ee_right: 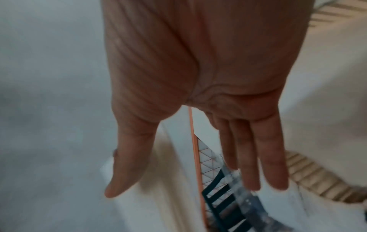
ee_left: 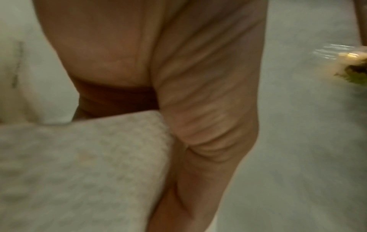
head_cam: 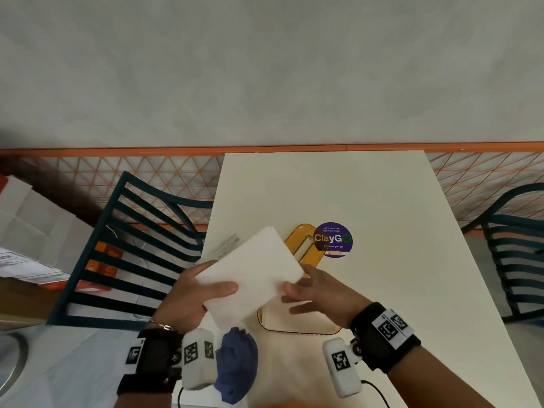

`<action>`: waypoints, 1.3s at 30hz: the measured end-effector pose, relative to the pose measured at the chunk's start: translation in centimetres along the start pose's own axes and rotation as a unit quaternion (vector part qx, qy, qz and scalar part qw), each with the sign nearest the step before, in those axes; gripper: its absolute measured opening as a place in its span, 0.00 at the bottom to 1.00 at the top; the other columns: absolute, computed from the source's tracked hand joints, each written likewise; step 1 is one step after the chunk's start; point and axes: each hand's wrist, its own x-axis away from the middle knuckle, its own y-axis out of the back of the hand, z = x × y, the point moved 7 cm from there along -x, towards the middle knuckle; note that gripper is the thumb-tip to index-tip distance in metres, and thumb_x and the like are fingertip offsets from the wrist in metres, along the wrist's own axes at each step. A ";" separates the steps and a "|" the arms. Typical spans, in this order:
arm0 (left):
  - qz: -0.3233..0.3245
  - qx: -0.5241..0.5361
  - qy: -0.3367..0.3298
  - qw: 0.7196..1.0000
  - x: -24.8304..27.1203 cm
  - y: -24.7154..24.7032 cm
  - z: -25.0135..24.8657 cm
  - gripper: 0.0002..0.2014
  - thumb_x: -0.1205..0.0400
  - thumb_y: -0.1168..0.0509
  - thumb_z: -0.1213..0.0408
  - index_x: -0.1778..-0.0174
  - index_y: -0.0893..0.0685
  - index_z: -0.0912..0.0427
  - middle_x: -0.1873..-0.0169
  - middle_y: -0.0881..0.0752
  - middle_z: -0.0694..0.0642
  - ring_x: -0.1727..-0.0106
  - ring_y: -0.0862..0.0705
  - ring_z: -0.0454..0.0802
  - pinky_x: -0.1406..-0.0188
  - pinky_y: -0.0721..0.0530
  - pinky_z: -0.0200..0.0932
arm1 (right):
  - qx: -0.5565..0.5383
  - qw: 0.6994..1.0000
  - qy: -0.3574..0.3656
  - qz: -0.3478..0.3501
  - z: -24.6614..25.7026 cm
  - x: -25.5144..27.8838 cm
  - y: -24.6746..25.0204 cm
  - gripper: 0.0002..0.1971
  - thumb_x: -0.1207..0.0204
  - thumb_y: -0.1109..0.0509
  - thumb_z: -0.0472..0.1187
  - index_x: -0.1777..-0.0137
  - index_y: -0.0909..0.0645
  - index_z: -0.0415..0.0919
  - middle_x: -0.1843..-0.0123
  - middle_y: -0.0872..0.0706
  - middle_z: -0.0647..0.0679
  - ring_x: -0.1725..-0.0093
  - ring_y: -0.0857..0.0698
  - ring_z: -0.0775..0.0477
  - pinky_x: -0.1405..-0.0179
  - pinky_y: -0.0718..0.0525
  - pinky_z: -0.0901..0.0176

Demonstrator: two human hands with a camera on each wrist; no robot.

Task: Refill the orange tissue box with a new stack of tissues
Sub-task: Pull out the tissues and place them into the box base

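A thick white stack of tissues [head_cam: 250, 275] is held tilted in the air over the table. My left hand [head_cam: 200, 290] grips its lower left end, thumb on top and fingers beneath; the left wrist view shows the embossed stack [ee_left: 79, 164] against my palm. My right hand [head_cam: 309, 290] touches the stack's right corner with straight fingers [ee_right: 268, 157] and thumb spread. Beneath my hands stands the open amber base of the tissue box [head_cam: 297, 326]. Its orange slotted lid [head_cam: 319, 254] lies on the table beyond the stack.
The cream table [head_cam: 382, 201] carries a purple ClayGo sticker [head_cam: 332, 241], a clear plastic wrapper [head_cam: 223, 247] at its left edge and a blue cloth [head_cam: 235, 366] near me. Dark slatted chairs stand left [head_cam: 132, 245] and right [head_cam: 515, 245]. Cardboard boxes [head_cam: 29, 231] sit far left.
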 end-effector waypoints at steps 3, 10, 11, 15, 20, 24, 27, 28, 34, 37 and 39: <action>0.013 0.030 0.014 0.999 -0.5 -1.7 1.3 0.54 0.57 0.06 0.61 0.31 0.15 0.65 0.39 0.10 0.70 0.38 0.10 0.71 0.49 0.08 0.64 | -0.143 0.986 0.012 0.080 0.7 0.8 -1.1 0.34 0.24 0.21 0.51 0.23 0.24 0.36 0.29 0.15 0.35 0.30 0.15 0.31 0.27 0.21 0.31; -0.026 -0.015 0.055 0.998 -1.8 -3.8 5.1 0.38 0.43 0.09 0.63 0.34 0.12 0.50 0.39 0.08 0.60 0.35 0.12 0.67 0.41 0.10 0.69 | -0.086 0.996 0.002 0.030 -0.5 1.2 2.0 0.19 0.21 0.25 0.33 0.29 0.17 0.33 0.32 0.12 0.36 0.31 0.14 0.33 0.25 0.21 0.33; -0.042 0.013 0.060 0.997 -2.0 -4.0 5.5 0.37 0.40 0.10 0.64 0.34 0.12 0.49 0.39 0.08 0.60 0.35 0.12 0.66 0.43 0.10 0.67 | -0.082 0.996 0.002 0.021 -0.8 1.2 2.3 0.19 0.20 0.26 0.32 0.30 0.17 0.33 0.32 0.12 0.36 0.31 0.14 0.33 0.26 0.20 0.34; -0.041 0.097 0.114 0.988 -2.1 -5.7 7.9 0.34 0.33 0.13 0.55 0.30 0.13 0.53 0.36 0.09 0.61 0.33 0.13 0.67 0.34 0.14 0.70 | -0.108 0.994 0.006 -0.001 -1.9 1.2 2.8 0.19 0.20 0.26 0.33 0.29 0.17 0.33 0.32 0.12 0.36 0.32 0.14 0.32 0.28 0.18 0.37; -0.103 -0.011 0.122 0.987 -2.2 -6.8 9.7 0.45 0.47 0.09 0.52 0.32 0.15 0.54 0.41 0.07 0.58 0.39 0.09 0.63 0.39 0.10 0.68 | -0.005 0.999 0.007 -0.044 -3.0 0.7 3.1 0.18 0.21 0.24 0.38 0.31 0.15 0.43 0.37 0.08 0.46 0.37 0.10 0.40 0.36 0.12 0.45; -0.154 -0.100 0.098 0.978 -3.0 -5.7 9.3 0.53 0.52 0.09 0.52 0.28 0.21 0.52 0.37 0.12 0.54 0.36 0.13 0.59 0.36 0.10 0.65 | 0.042 0.995 -0.004 -0.092 -3.7 0.6 4.4 0.17 0.20 0.27 0.38 0.32 0.15 0.46 0.40 0.07 0.53 0.41 0.08 0.48 0.38 0.11 0.50; -0.142 -0.179 0.055 0.972 -2.9 -6.1 7.8 0.39 0.36 0.14 0.64 0.29 0.20 0.50 0.38 0.12 0.52 0.36 0.14 0.56 0.33 0.12 0.62 | 0.108 0.987 -0.016 -0.120 -4.3 0.5 5.5 0.17 0.20 0.28 0.37 0.32 0.16 0.46 0.39 0.08 0.52 0.40 0.09 0.46 0.34 0.12 0.44; -0.139 -0.206 0.043 0.968 -3.0 -6.4 7.4 0.36 0.33 0.15 0.67 0.29 0.20 0.50 0.38 0.13 0.51 0.35 0.15 0.54 0.34 0.12 0.57 | 0.135 0.981 -0.022 -0.135 -4.6 0.4 5.8 0.17 0.20 0.28 0.37 0.32 0.16 0.45 0.39 0.08 0.51 0.40 0.09 0.46 0.33 0.12 0.43; -0.113 -0.316 0.043 0.941 -3.6 -8.2 8.0 0.32 0.21 0.26 0.72 0.23 0.30 0.53 0.37 0.18 0.51 0.42 0.19 0.47 0.61 0.17 0.29 | 0.294 0.927 -0.072 -0.220 -5.7 0.3 6.9 0.21 0.23 0.25 0.42 0.31 0.20 0.44 0.36 0.13 0.48 0.40 0.15 0.45 0.41 0.16 0.56; -0.122 -0.352 0.035 0.927 -3.8 -8.6 7.8 0.33 0.18 0.30 0.75 0.19 0.35 0.54 0.35 0.15 0.57 0.44 0.16 0.47 0.51 0.13 0.34 | 0.332 0.910 -0.085 -0.234 -5.9 0.3 6.9 0.18 0.21 0.27 0.45 0.33 0.20 0.43 0.40 0.15 0.48 0.45 0.19 0.48 0.49 0.22 0.60; -0.130 -0.388 0.023 0.912 -3.8 -8.8 7.4 0.35 0.18 0.31 0.76 0.18 0.37 0.54 0.36 0.15 0.60 0.45 0.16 0.48 0.46 0.13 0.38 | 0.357 0.896 -0.094 -0.247 -5.7 0.2 6.9 0.15 0.17 0.31 0.48 0.36 0.18 0.41 0.44 0.15 0.48 0.48 0.19 0.48 0.51 0.23 0.61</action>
